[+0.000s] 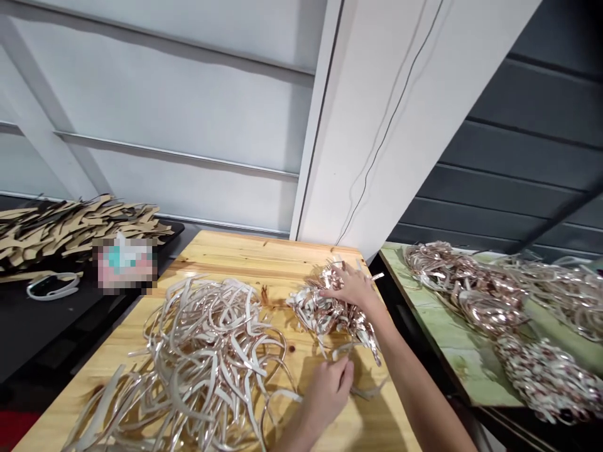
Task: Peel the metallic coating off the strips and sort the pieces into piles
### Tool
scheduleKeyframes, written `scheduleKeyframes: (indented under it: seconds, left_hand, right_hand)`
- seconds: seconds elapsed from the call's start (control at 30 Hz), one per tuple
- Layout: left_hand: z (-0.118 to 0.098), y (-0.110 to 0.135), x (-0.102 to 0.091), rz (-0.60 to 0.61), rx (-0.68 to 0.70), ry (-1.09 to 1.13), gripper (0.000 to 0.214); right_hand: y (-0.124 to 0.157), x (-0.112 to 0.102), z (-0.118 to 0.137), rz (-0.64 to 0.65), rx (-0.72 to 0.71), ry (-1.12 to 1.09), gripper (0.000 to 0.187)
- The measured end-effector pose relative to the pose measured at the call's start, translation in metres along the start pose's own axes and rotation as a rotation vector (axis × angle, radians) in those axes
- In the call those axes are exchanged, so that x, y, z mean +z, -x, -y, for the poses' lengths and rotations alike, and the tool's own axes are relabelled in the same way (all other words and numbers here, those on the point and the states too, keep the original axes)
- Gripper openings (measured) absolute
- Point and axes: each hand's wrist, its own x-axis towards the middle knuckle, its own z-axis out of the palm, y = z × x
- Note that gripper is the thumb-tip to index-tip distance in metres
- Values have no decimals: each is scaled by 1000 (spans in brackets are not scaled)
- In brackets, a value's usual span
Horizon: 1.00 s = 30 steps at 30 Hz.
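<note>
My left hand (pixel 330 386) is closed low over the wooden table, its fingers in a pinch on a thin pale strip (pixel 346 349) that curls out past the fingertips. Farther back, my right hand (pixel 352 285) lies with fingers apart on a small heap of shiny rose-gold and white strips (pixel 325 311), touching its top; whether any strip is between those fingers is hard to see. To the left of both hands spreads a bigger tangle of long, looped white and rose-gold strips (pixel 211 351).
The wooden table (pixel 235 251) stands against a white wall and pillar. On the right, a green-topped table (pixel 452 345) carries bundles of similar strips (pixel 475 289). A black table (pixel 28 333) at left holds tan and black strips (pixel 61 229), a white band (pixel 53 287) and a blurred-out pack (pixel 126 263).
</note>
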Motion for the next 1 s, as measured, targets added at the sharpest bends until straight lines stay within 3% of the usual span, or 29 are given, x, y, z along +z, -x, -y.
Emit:
scheduleKeyframes:
  seconds: [0.13, 0.33, 0.57, 0.7, 0.83, 1.0]
  left_hand:
    - [-1, 0, 0, -10, -22, 6, 36]
    - [2, -4, 2, 13, -58, 59, 39]
    - [5, -6, 3, -5, -78, 136, 41]
    - [6, -6, 5, -23, -81, 159, 43]
    - [6, -6, 6, -23, -87, 167, 46]
    - [10, -8, 8, -22, -81, 165, 50]
  right_hand:
    - [0, 9, -20, 126, 2, -19, 94]
    - [28, 18, -28, 71, 47, -41, 83]
    - [41, 27, -26, 28, 140, -127, 87]
    - [38, 9, -33, 70, 83, -287, 92]
    - [17, -28, -54, 45, 40, -453, 64]
    - [-30, -55, -96, -85, 229, -491, 42]
